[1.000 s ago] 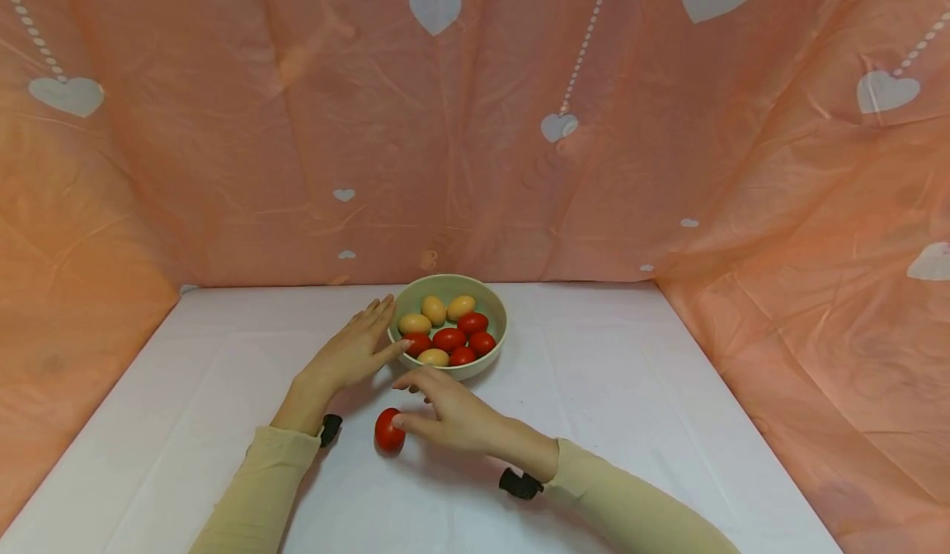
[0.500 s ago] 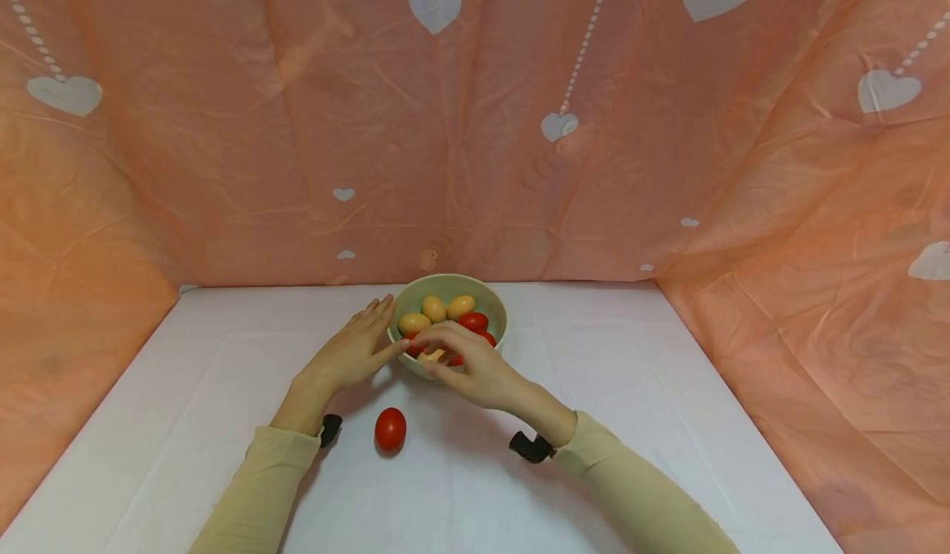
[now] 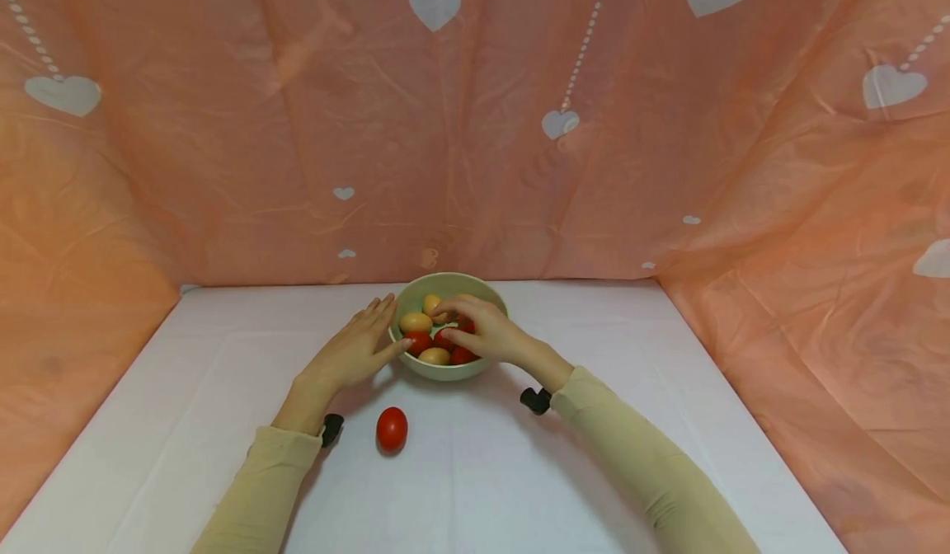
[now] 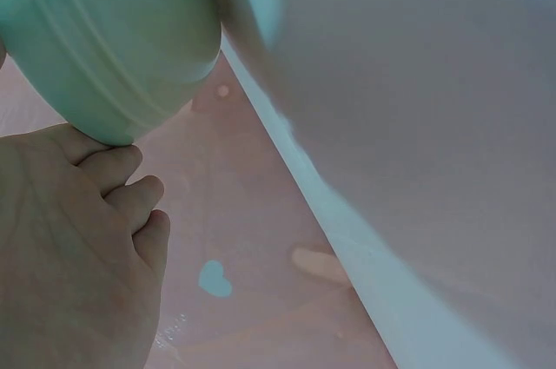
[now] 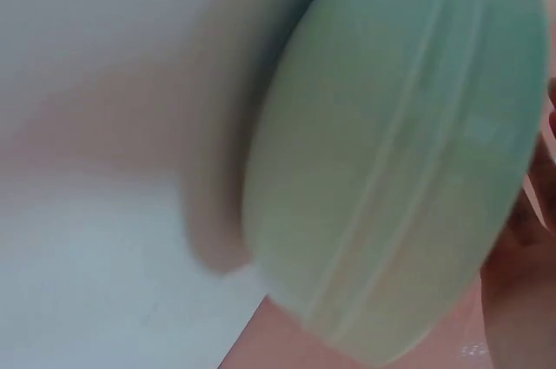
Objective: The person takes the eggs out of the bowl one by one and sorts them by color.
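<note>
We can read no words, brands or numbers. Low on the pink backdrop cloth (image 3: 475,166) we make out one small mark (image 3: 429,258), perhaps shaped like a B or an 8, too faint for us to settle. The clear signs we see on that cloth are pale printed hearts (image 3: 434,6), several under dotted lines (image 3: 590,30); whitish specks (image 4: 172,331) there stay illegible.

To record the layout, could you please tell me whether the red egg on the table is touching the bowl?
Apart: the head view plainly shows a strip of white table between the red egg and the bowl's near side.
</note>
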The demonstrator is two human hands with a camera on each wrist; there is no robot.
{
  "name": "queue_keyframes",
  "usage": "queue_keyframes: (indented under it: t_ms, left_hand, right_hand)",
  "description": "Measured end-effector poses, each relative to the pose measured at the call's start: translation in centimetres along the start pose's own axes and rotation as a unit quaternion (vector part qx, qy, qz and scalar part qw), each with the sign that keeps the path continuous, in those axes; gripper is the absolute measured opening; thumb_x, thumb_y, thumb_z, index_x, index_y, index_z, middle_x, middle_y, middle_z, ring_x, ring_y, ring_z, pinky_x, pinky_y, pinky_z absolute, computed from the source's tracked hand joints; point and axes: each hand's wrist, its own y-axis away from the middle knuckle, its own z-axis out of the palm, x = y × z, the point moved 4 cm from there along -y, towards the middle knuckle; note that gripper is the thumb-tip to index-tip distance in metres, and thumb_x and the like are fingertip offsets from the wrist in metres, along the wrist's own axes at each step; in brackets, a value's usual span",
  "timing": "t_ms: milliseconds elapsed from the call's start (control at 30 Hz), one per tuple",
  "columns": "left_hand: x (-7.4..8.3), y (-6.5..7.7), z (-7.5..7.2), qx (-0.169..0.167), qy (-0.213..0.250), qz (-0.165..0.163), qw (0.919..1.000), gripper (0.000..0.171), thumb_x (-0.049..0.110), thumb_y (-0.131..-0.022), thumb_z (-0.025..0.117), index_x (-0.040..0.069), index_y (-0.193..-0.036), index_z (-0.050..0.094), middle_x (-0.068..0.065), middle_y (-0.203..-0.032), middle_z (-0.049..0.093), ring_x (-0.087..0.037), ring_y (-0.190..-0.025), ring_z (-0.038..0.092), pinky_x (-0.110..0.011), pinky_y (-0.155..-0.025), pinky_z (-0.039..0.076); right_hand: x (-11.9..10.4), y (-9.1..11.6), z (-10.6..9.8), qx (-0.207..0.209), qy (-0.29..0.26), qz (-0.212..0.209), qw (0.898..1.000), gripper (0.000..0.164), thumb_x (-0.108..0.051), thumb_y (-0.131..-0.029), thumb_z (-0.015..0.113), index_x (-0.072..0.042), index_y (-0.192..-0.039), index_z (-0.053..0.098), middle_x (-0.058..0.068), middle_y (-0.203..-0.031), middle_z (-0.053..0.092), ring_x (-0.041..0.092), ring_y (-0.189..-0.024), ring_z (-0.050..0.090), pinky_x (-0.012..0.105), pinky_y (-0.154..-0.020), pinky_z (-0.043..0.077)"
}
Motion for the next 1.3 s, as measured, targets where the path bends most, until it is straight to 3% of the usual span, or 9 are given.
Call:
queue_keyframes:
  t_ms: [267, 433, 600, 967, 1300]
  left_hand:
    - [0.0, 0.0, 0.0, -0.005, -0.002, -0.003, 1.0, 0.088, 0.055, -0.105, 0.053, -0.006, -0.162, 0.023, -0.019, -0.171, 0.019, -0.043, -0.157, 0.018, -0.057, -0.128, 0.016]
    - [0.0, 0.0, 0.0, -0.007, 0.0, 0.0, 1.0, 0.088, 0.057, -0.106, 0.051, -0.006, -0.162, 0.023, -0.02, -0.171, 0.019, -0.043, -0.157, 0.018, -0.057, -0.128, 0.017]
    - [0.0, 0.0, -0.1, -0.01, -0.003, 0.001, 0.9999, 0.088, 0.056, -0.106, 0.051, -0.006, -0.162, 0.023, -0.02, -0.171, 0.019, -0.043, -0.157, 0.018, -0.056, -0.128, 0.017]
    - [0.0, -0.1, -0.1, -0.01, -0.003, -0.003, 0.9999, 0.087, 0.054, -0.106, 0.052, -0.004, -0.163, 0.022, -0.019, -0.172, 0.019, -0.042, -0.158, 0.017, -0.055, -0.128, 0.016]
    - [-0.2, 0.0, 0.1, -0.008, -0.005, -0.003, 0.9999, 0.087, 0.054, -0.106, 0.052, -0.004, -0.163, 0.023, -0.018, -0.172, 0.019, -0.042, -0.158, 0.017, -0.056, -0.128, 0.016]
  right_hand:
    - [2.1, -1.1, -0.1, -0.07, 0.033, 0.007, 0.997, 0.032, -0.003, -0.095, 0.074, 0.004, -0.126, 0.067, 0.018, -0.121, 0.069, 0.036, -0.11, 0.068, 0.047, -0.095, 0.057]
    - [3.0, -1.5, 0.1, -0.113, 0.058, 0.018, 0.992, 0.031, -0.004, -0.096, 0.073, 0.002, -0.126, 0.069, 0.015, -0.124, 0.069, 0.031, -0.11, 0.067, 0.036, -0.097, 0.057]
    - [3.5, -1.9, 0.2, -0.157, 0.062, 0.028, 0.985, 0.033, -0.003, -0.097, 0.073, 0.002, -0.129, 0.069, 0.016, -0.13, 0.067, 0.035, -0.113, 0.067, 0.029, -0.099, 0.055]
    - [3.5, -2.4, 0.1, -0.25, 0.102, 0.054, 0.961, 0.038, -0.008, -0.097, 0.073, -0.009, -0.136, 0.07, 0.008, -0.135, 0.068, 0.024, -0.127, 0.059, 0.033, -0.113, 0.045]
    - [4.0, -2.5, 0.8, -0.276, 0.094, 0.079, 0.953, 0.038, -0.005, -0.101, 0.068, -0.011, -0.138, 0.069, 0.006, -0.14, 0.067, 0.022, -0.131, 0.057, 0.033, -0.116, 0.043]
